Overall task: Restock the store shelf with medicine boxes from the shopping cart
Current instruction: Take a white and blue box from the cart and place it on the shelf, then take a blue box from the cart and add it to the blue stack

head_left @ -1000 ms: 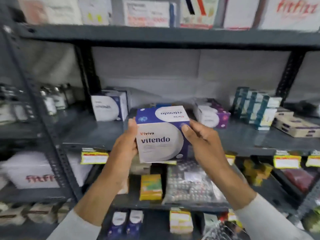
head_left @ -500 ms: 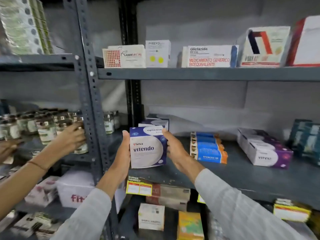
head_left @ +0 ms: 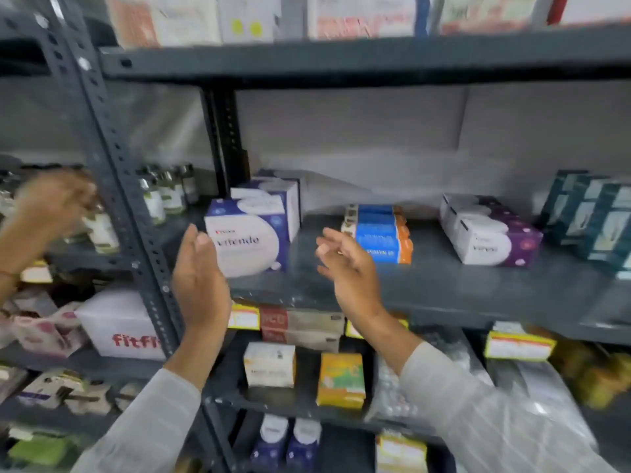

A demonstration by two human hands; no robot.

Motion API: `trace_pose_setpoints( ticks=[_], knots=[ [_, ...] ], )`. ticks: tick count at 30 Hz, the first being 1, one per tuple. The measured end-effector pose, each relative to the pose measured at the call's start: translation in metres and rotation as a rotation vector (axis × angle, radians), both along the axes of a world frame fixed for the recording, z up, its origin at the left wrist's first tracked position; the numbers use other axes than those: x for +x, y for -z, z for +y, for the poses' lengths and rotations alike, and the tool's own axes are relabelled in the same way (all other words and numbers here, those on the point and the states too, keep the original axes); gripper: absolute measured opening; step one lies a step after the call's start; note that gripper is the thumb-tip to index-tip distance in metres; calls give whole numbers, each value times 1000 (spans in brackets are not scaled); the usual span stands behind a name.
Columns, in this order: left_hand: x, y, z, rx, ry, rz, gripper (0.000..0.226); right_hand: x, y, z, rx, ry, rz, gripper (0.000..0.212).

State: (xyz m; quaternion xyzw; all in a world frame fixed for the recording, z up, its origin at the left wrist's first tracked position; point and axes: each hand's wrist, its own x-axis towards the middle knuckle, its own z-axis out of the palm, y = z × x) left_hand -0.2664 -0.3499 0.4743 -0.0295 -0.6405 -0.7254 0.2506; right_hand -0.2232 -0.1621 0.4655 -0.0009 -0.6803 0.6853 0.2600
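Since the earlier frame, the Vitendo box (head_left: pixel 247 242) has gone from both hands onto the shelf (head_left: pixel 426 288), in front of a matching box (head_left: pixel 273 196). The left hand (head_left: pixel 199 285) and right hand (head_left: pixel 348 268) are spread wide, empty, just beside it. This placement appears complete; the shopping cart is out of view, so remaining stock cannot be judged.

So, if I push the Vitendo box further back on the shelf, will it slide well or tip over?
The Vitendo box looks like stiff cardboard standing flat on the shelf, so it would probably slide rather than bend. It is wider than tall, so tipping seems unlikely. A similar box stands close behind it and may stop it soon.
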Motion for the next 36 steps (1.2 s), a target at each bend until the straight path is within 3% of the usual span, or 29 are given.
trace_pose_setpoints(
  ticks=[4,8,13,17,19,23,27,36],
  knots=[
    [69,55,55,-104,90,174,44,94,51,62,-61,47,4,20],
    [134,156,125,-365,361,138,41,179,123,132,9,136,-176,15],
    [213,294,193,-946,775,2,52,263,248,201,47,261,-552,10],
    [254,392,221,-1375,1126,-58,67,324,369,228,241,205,-1037,14],
    [263,424,232,-1495,1180,-72,68,352,423,227,373,179,-1212,20],
    [262,466,253,-1664,1166,75,72,393,505,218,495,77,-1434,28],
    [258,481,258,-1662,1112,201,67,415,561,216,601,63,-1430,34],
    [255,494,256,-1670,1059,249,66,416,626,202,679,29,-1383,37]
  ],
)
